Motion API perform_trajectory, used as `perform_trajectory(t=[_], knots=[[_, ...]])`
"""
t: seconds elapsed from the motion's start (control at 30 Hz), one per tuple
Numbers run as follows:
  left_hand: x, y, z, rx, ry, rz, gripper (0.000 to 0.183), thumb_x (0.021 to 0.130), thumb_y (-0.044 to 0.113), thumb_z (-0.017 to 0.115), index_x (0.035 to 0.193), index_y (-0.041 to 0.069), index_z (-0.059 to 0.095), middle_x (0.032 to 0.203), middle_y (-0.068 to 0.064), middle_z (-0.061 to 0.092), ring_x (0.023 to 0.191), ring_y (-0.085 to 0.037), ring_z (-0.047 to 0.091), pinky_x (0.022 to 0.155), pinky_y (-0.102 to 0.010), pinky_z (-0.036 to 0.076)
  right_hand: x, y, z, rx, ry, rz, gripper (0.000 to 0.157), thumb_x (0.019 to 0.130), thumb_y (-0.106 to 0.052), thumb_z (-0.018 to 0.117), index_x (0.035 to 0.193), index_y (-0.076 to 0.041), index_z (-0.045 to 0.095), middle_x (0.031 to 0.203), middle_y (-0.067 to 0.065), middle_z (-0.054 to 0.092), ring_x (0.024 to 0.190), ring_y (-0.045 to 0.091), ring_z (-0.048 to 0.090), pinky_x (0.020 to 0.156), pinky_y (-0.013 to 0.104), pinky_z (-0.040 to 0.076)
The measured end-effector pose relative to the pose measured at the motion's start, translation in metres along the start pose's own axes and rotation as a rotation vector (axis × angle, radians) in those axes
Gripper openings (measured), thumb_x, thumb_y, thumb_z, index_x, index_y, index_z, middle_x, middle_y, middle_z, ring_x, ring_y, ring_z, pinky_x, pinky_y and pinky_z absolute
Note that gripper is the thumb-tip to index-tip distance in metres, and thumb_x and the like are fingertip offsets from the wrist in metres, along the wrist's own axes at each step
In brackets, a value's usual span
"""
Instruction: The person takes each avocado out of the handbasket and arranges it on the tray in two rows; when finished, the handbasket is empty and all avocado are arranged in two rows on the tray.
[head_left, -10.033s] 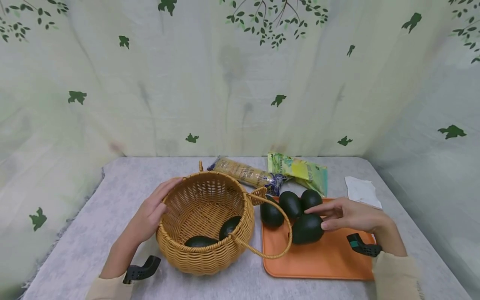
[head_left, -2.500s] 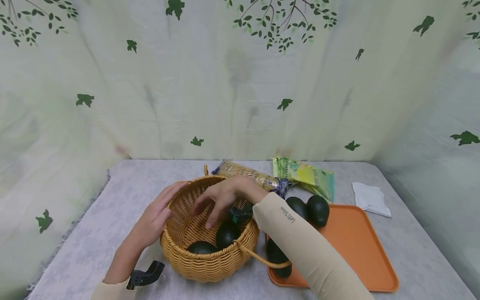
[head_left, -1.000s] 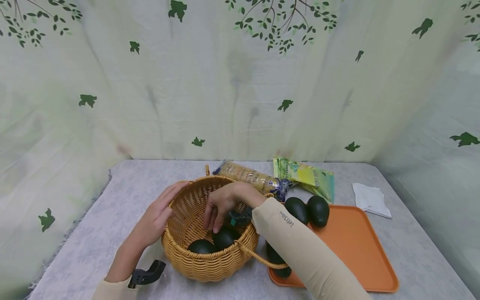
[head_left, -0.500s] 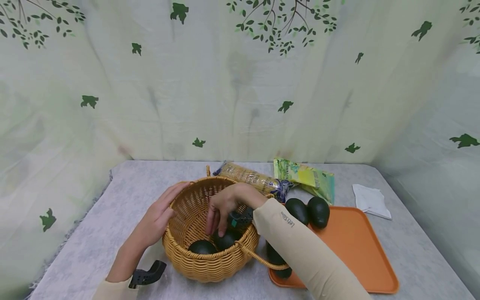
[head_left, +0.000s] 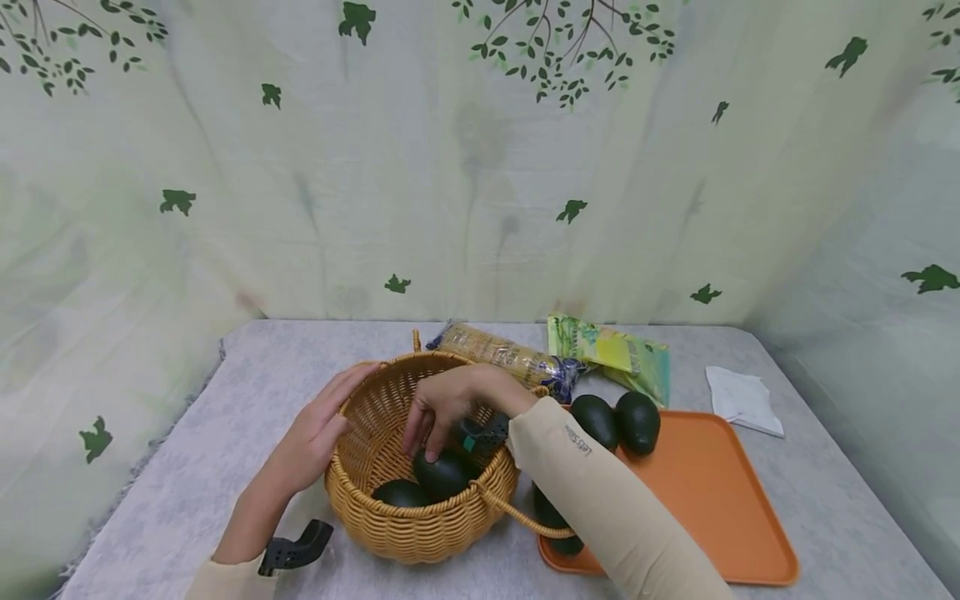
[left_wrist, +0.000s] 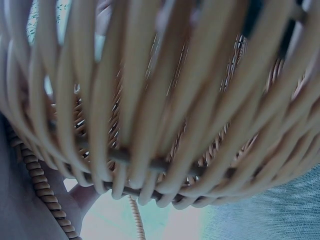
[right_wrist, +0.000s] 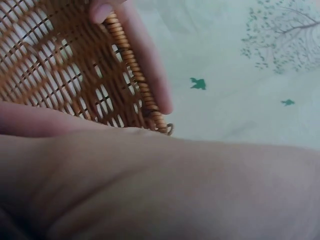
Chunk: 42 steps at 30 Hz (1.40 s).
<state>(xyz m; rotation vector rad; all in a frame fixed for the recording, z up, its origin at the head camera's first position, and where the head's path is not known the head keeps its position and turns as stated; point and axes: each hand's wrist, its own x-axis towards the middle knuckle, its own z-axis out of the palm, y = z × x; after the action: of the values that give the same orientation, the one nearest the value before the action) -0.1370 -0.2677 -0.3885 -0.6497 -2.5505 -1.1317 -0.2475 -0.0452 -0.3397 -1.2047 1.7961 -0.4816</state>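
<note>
A round wicker basket [head_left: 420,533] stands left of the table's middle, its mouth tilted toward me. My left hand [head_left: 311,437] holds its left rim; the right wrist view shows the thumb [right_wrist: 102,13] inside the rim and a finger [right_wrist: 150,70] along the outside. Two dark green avocados are visible inside: one [head_left: 401,492] low at the front, another [head_left: 444,477] to its right. My right hand [head_left: 442,406] reaches into the basket over the right rim, its curled fingers gripping the right-hand avocado near its top. The avocado's far side is hidden.
An orange tray [head_left: 712,500] lies at the right, with several avocados [head_left: 637,423] along its left side, some partly behind the right sleeve. Behind are a clear packet of yellow food [head_left: 498,352], a green packet [head_left: 611,350] and a white tissue [head_left: 742,401]. The basket's looped handle [head_left: 528,523] overhangs the tray.
My right hand went from the tray into the basket, and its fingers came down onto the right-hand avocado. That avocado has just shifted slightly left. The left hand stays on the rim.
</note>
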Motion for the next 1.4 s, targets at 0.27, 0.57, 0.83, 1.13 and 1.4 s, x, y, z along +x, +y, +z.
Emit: perform_trajectory(t=[0.27,0.57,0.83,1.13,1.4], knots=[[0.001,0.0,0.0,-0.003,0.0,0.011,0.077,0.088,-0.013,0.036,0.159,0.017,0.041,0.158,-0.008,0.044,0.144,-0.009,0.039,0.11,-0.008,0.022,0.0,0.0,-0.001,-0.043,0.0,-0.013,0.044,0.094,-0.011,0.074,0.137,-0.006,0.067,0.13,0.003,0.072,0.111,0.002,0.067,0.092,0.018,0.051],[0.0,0.0,0.0,-0.003,-0.004,-0.004,0.075,0.089,-0.012,0.036,0.159,0.016,0.041,0.158,-0.008,0.044,0.144,-0.01,0.039,0.11,-0.008,0.022,-0.001,0.001,-0.001,-0.077,0.043,-0.03,0.03,0.092,-0.014,0.077,0.122,-0.009,0.078,0.113,-0.007,0.077,0.094,-0.004,0.065,0.082,0.018,0.053],[0.0,0.0,-0.001,0.005,-0.009,-0.013,0.073,0.091,-0.012,0.035,0.159,0.016,0.04,0.159,-0.009,0.043,0.143,-0.011,0.039,0.109,-0.008,0.023,-0.006,-0.005,-0.002,-0.178,0.151,-0.06,0.027,0.089,-0.018,0.081,0.116,-0.013,0.081,0.111,-0.008,0.078,0.096,-0.003,0.067,0.084,0.017,0.052],[0.0,0.0,0.0,0.008,-0.021,-0.028,0.075,0.091,-0.011,0.034,0.16,0.017,0.039,0.16,-0.008,0.042,0.143,-0.021,0.041,0.109,-0.008,0.023,-0.021,-0.014,-0.005,-0.205,0.274,-0.105,0.025,0.092,-0.019,0.078,0.117,-0.017,0.081,0.109,-0.01,0.078,0.081,-0.003,0.06,0.072,0.018,0.047],[0.0,0.002,-0.001,0.018,-0.018,-0.018,0.073,0.091,-0.01,0.034,0.16,0.016,0.039,0.159,-0.01,0.043,0.14,-0.029,0.044,0.107,-0.009,0.027,-0.034,-0.017,-0.005,-0.127,0.327,-0.165,0.027,0.093,-0.018,0.077,0.12,-0.013,0.079,0.114,-0.004,0.077,0.098,-0.002,0.069,0.084,0.019,0.054]])
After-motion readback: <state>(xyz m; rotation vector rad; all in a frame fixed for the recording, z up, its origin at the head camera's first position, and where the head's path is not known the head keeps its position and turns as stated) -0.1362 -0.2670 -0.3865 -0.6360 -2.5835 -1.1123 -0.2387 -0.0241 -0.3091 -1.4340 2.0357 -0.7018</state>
